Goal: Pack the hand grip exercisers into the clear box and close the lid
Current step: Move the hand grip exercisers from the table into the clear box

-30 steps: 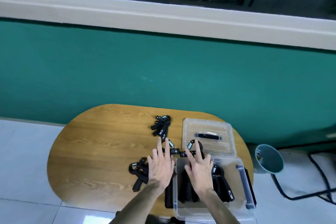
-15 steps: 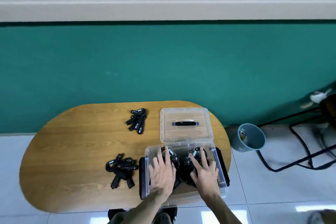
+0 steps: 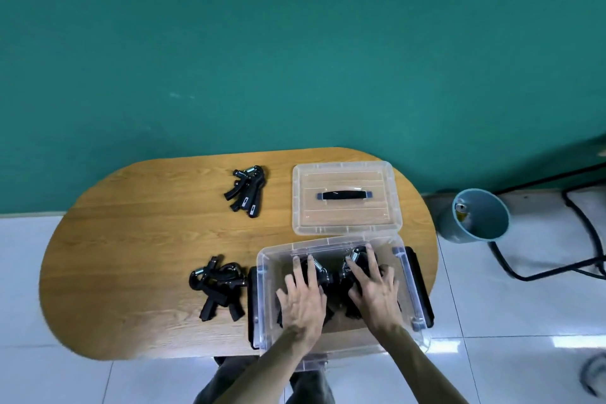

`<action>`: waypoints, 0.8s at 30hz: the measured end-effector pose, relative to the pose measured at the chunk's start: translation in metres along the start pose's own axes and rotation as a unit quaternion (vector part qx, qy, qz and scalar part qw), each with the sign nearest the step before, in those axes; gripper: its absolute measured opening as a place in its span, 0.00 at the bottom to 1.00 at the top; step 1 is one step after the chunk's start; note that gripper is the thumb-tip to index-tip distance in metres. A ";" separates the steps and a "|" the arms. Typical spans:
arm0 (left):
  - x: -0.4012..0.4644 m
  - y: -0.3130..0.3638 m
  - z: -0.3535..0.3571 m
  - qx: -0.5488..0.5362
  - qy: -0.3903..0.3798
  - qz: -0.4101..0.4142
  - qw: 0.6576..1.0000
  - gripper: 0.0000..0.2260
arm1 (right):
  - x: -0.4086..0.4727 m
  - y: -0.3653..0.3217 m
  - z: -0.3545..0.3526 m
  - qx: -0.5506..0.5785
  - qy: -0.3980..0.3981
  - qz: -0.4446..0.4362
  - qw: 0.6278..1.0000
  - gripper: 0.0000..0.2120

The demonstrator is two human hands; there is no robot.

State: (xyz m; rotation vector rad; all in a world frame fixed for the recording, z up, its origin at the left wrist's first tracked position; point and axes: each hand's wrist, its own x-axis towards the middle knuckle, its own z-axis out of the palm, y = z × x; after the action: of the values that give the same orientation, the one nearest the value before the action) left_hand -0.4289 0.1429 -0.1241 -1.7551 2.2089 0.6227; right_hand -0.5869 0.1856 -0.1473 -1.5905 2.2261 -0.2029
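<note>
- Now we have both hands down inside the clear box (image 3: 331,243), which sits open at the near right edge of the wooden counter (image 3: 137,239), its near end hanging over the edge.
- Our left hand (image 3: 303,300) lies flat, fingers straight and spread, on the black exercisers in the box (image 3: 323,274); it presses them and curls round nothing.
- Our right hand (image 3: 373,290) lies the same way just beside it, fingers straight and fanned over the right-hand exercisers.
- These exercisers are black, with two handles apiece and a bright coiled steel spring at the head; two springs show between and ahead of our fingers.
- The box is see-through plastic with rounded corners; black latches hang off its left and right sides.
- Its lid (image 3: 346,197) lies flat on the counter just beyond the box, clear, ribbed, with a dark handle across the middle.
- Two loose heaps remain on the counter: a near pile of exercisers (image 3: 218,287) just left of the box, and a far pile of exercisers (image 3: 246,195) left of the lid.
- A teal bin (image 3: 475,216) stands on the tiled floor to the right.
</note>
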 end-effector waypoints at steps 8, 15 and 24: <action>0.013 0.005 0.019 -0.004 -0.017 -0.026 1.000 0.34 | 0.002 0.011 0.036 0.023 -0.001 -0.011 1.000 0.37; 0.016 0.002 0.027 0.003 0.009 -0.020 1.000 0.31 | 0.003 0.012 0.039 0.018 0.037 -0.036 0.999 0.39; 0.008 -0.006 0.011 0.057 0.055 0.044 0.996 0.29 | 0.006 -0.004 0.014 -0.003 0.083 0.004 0.997 0.24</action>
State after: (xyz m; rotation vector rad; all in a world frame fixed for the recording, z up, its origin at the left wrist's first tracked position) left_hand -0.4260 0.1402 -0.1387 -1.6804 2.3572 0.4186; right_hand -0.5793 0.1795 -0.1598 -1.6198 2.3587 -0.3381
